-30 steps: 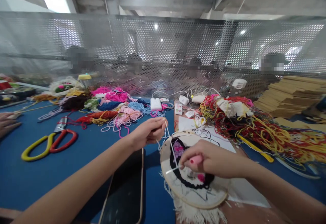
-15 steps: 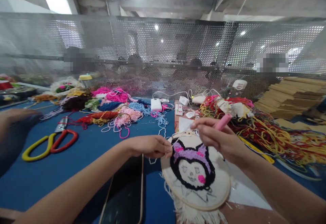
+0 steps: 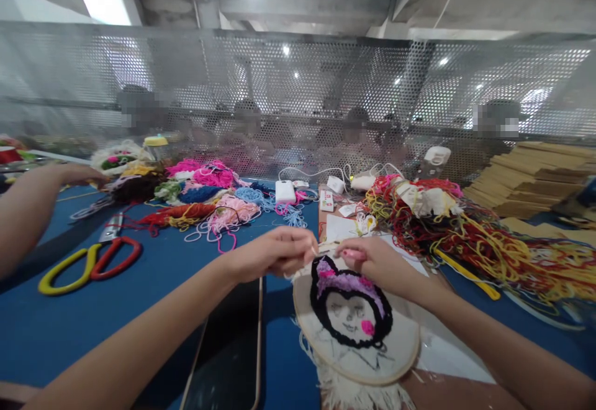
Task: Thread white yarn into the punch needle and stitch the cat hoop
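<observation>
A round hoop of white cloth [image 3: 321, 335] bears a black, purple and pink tufted character with a drawn face. Over its upper left edge, my left hand [image 3: 286, 251] pinches a thin pale strand between closed fingertips. My right hand [image 3: 372, 264] is wrapped round a pink pen-like tool [image 3: 354, 254] above the hoop's top edge, close to the left fingertips. The tool's tip is too small to make out. Pale fringe [image 3: 347, 391] hangs below the hoop.
A dark phone [image 3: 230, 348] lies left of the hoop. Scissors with yellow and red handles [image 3: 93, 264] are farther left, near another person's hand [image 3: 74, 175]. Yarn piles [image 3: 209, 174] and tangled yarn [image 3: 493, 248] lie behind and right, beside a yellow cutter [image 3: 468, 273].
My right hand has moved down and left with the pink tool, now more level. My left hand has risen slightly. The other person's hand at the left has reached farther toward the yarn.
</observation>
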Demonstrator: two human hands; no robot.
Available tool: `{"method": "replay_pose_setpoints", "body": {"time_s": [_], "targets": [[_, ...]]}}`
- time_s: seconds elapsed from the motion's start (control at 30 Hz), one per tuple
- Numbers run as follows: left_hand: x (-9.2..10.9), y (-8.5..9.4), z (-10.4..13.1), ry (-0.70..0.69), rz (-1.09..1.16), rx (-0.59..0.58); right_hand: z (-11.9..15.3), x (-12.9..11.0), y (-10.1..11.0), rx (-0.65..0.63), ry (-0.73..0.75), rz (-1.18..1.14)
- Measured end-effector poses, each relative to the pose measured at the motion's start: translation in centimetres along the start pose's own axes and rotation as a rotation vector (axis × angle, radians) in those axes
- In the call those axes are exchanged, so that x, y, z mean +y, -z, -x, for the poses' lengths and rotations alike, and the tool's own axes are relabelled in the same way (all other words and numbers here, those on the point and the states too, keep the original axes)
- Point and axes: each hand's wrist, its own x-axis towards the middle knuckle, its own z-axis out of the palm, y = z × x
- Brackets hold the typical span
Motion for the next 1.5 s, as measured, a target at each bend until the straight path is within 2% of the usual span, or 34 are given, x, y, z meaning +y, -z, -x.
{"method": "replay_pose_setpoints", "body": {"time_s": [0.07,0.13,0.23,0.3,0.33,0.4,0.47,0.57,0.63,0.7,0.83,1.0,1.1,1.2,1.27,1.33,1.43,1.5], "targets": [[0.3,-0.6,0.3,0.091,-0.095,-0.178,-0.3,0.5,0.1,0.118,-0.023,-0.019],[0.3,-1.0,0.3,0.159,-0.175,-0.294,-0.5,0.6,0.2,0.204,-0.052,-0.089],[-0.2,-1.2,-0.1,0.214,-0.246,-0.329,-0.4,0.0,0.6,0.288,-0.102,-0.402],[-0.8,-1.0,-0.5,0.236,-0.267,-0.268,-0.2,-0.6,1.1,0.304,-0.09,-0.637],[-1.0,-0.8,-0.7,0.243,-0.26,-0.197,0.1,-0.9,1.4,0.289,-0.066,-0.707],[-1.4,-0.4,-1.2,0.255,-0.213,-0.013,0.7,-1.7,1.9,0.162,-0.007,-0.768],[-1.5,0.0,-1.4,0.251,-0.145,0.161,1.3,-2.4,2.2,-0.059,0.023,-0.743],[-1.2,0.4,-1.4,0.178,-0.044,0.317,2.0,-3.4,1.9,-0.345,0.003,-0.611],[-0.9,0.5,-1.3,0.081,0.034,0.368,2.0,-3.5,1.3,-0.412,-0.014,-0.506],[-0.6,0.5,-1.1,-0.029,0.097,0.373,1.8,-3.2,0.7,-0.426,-0.025,-0.399],[-0.1,0.3,-0.6,-0.147,0.135,0.301,1.1,-1.8,-0.2,-0.31,-0.012,-0.16],[0.4,-0.5,0.0,-0.155,0.079,0.135,0.4,-0.7,-0.2,-0.051,0.002,0.003],[0.5,-0.9,0.1,-0.085,-0.047,0.044,0.0,0.1,0.0,0.176,-0.076,-0.094],[0.4,-1.2,-0.2,0.002,-0.217,-0.004,-0.4,1.0,0.6,0.405,-0.109,-0.341],[0.1,-1.2,-0.6,0.054,-0.285,0.013,-0.6,1.4,1.0,0.499,-0.098,-0.477],[-0.2,-1.0,-1.0,0.129,-0.321,0.084,-0.6,1.4,1.3,0.535,-0.08,-0.567],[-0.7,-0.1,-1.4,0.241,-0.355,0.22,-0.3,0.6,1.2,0.487,-0.046,-0.642],[-0.9,0.7,-1.4,0.264,-0.347,0.273,0.1,-0.2,0.9,0.426,-0.036,-0.654]]}}
